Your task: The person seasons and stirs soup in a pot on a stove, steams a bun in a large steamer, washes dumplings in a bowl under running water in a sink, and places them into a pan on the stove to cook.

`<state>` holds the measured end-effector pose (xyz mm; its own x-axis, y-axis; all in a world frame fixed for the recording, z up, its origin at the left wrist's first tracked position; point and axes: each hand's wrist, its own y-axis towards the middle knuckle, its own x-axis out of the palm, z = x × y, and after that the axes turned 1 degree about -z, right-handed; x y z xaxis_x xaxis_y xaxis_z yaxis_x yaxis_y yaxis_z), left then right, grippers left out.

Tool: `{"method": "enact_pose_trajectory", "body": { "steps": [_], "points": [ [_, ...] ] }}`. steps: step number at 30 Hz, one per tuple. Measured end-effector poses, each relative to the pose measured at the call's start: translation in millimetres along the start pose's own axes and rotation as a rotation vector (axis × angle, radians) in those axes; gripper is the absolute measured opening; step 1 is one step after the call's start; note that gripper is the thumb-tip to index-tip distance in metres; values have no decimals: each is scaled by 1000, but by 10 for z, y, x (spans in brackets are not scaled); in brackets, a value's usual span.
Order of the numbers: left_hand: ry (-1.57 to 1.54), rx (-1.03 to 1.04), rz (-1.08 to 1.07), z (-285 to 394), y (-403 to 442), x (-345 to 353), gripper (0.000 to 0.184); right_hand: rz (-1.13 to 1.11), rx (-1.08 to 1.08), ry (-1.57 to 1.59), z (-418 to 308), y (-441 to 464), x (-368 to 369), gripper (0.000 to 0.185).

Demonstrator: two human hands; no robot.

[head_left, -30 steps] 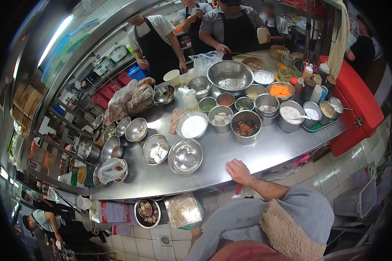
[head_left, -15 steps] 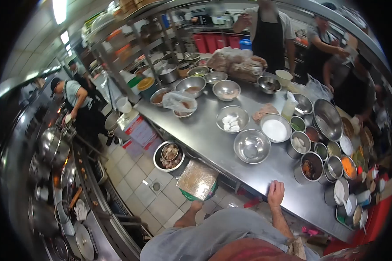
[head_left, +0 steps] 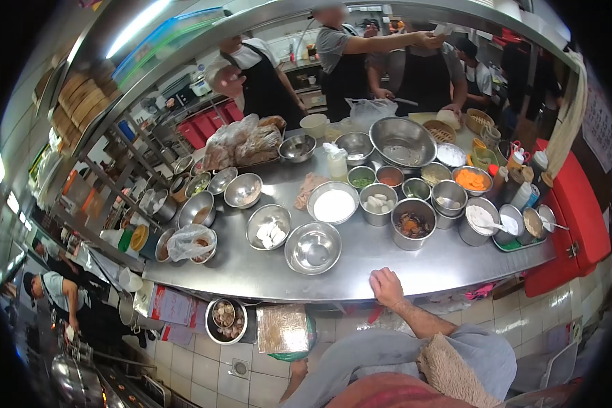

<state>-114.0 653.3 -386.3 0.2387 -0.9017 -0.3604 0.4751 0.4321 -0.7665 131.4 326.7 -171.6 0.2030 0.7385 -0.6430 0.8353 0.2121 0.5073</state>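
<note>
A pause, seemingly: the right hand (head_left: 386,285) rests curled on the tabletop (head_left: 251,273) edge, holding nothing visible; any grasp would need it uncurled. The left hand (head_left: 298,369), low near a box (head_left: 282,330), hides its grip. Beyond the right hand stand a bowl (head_left: 313,249) and a pot (head_left: 415,242) of dark pieces.

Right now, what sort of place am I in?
Likely a commercial kitchen: a steel counter crowded with metal bowls, what look like bamboo steamers, and people in dark aprons.
</note>
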Motion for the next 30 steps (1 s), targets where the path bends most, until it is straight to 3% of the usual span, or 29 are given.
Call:
{"method": "enact_pose_trajectory", "body": {
  "steps": [3, 7, 8, 11, 13, 14, 17, 19, 20, 27, 30],
  "points": [
    [-158, 59, -3, 102, 21, 3, 23, 1, 12, -2, -48, 6, -55, 14],
    [87, 144, -8, 209, 70, -98, 18, -4, 3, -16, -58, 8, -73, 13],
    [191, 356, -49, 195, 114, -99, 17, -10, 5, -11, -48, 14, -65, 13],
    [986, 666, -37, 203, 47, -145, 21, 4, -34, -12, -24, 12, -38, 14],
    [299, 129, -1, 367, -176, -77, 30, -24, -33, 24, -40, 33, -47, 17],
    [1114, 691, -1, 76, 182, -167, 30, -96, 58, 146, -57, 79, -54, 23],
    [868, 859, 46, -215, 447, -198, 18, -57, 74, 264, -496, 694, -275, 36],
    [248, 399, -67, 3, 90, -153, 15, -35, 70, 250, -679, 1350, -401, 41],
    [-59, 200, -20, 162, -150, -129, 14, -79, 99, 198, -700, 1679, -455, 45],
    [-184, 179, 7, 289, -551, -165, 9, -213, 316, -156, -350, 3559, -550, 58],
    [493, 613, 98, -145, -338, -246, 10, -296, 329, -267, -75, 3966, -425, 58]
  ]
}}
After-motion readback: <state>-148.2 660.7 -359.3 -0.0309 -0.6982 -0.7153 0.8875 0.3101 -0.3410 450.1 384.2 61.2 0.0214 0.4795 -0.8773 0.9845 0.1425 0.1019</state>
